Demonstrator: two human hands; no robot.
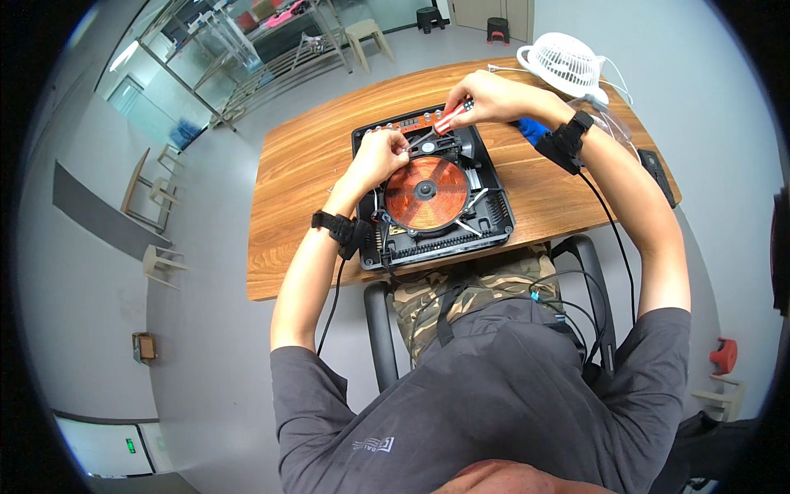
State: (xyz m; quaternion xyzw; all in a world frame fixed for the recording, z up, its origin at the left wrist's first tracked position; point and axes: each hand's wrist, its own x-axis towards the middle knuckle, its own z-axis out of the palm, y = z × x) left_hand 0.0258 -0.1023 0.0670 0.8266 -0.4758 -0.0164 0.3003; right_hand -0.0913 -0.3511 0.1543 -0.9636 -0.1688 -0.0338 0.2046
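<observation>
An opened induction cooker (499,221) lies on the table in front of me, its round copper coil (444,191) and inner parts exposed. My right hand (492,97) grips a screwdriver (445,123) by its red and white handle, the shaft slanting down and left toward the cooker's far part. Beside the tip, my left hand (380,158) is closed, thumb and fingers pinched together just beyond the coil. Whatever lies between those fingertips is hidden. An orange-red circuit strip (415,123) runs along the cooker's far edge, near both hands.
On the wooden table (304,198), a white fan (566,64) stands at the far right, with a clear plastic bag (607,122) nearby. A blue object (532,130) lies under my right wrist. A black item (657,176) rests by the right edge. Cables hang from both wrist straps.
</observation>
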